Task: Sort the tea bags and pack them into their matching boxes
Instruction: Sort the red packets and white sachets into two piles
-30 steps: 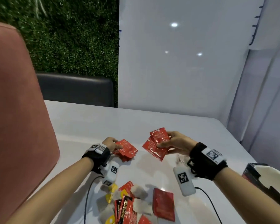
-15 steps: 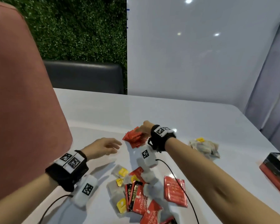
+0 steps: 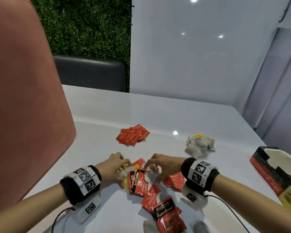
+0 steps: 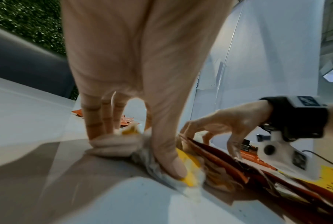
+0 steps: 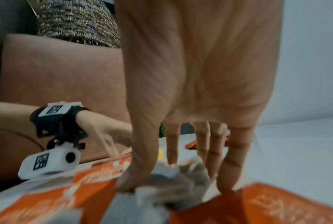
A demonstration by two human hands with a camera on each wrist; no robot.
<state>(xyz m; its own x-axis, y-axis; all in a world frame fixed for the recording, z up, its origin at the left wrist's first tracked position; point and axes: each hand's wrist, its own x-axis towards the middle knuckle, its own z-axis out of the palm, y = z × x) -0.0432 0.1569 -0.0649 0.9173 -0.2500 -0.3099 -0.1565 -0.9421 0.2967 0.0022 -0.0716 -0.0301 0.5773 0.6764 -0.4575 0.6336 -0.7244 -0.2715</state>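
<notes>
Left hand (image 3: 113, 167) sits at the left edge of the mixed pile (image 3: 151, 190); thumb and fingers pinch a pale yellow-tagged tea bag (image 4: 182, 169) against the table (image 3: 158, 113). Right hand (image 3: 160, 165), just beside it, gathers a grey paper tea bag (image 5: 173, 180) under curled fingers. Both bags lie directly beneath their grips. Sorted red sachets (image 3: 133, 134) lie beyond the hands; the pale-bag heap (image 3: 199, 145) is far right, nearer the right hand. Red and black box (image 3: 272, 167) at right edge stands open; contents not visible. Likely next: carry pale bags rightward.

red sachets (image 3: 132, 134), white table (image 3: 158, 111), green hedge wall (image 3: 91, 22)
</notes>
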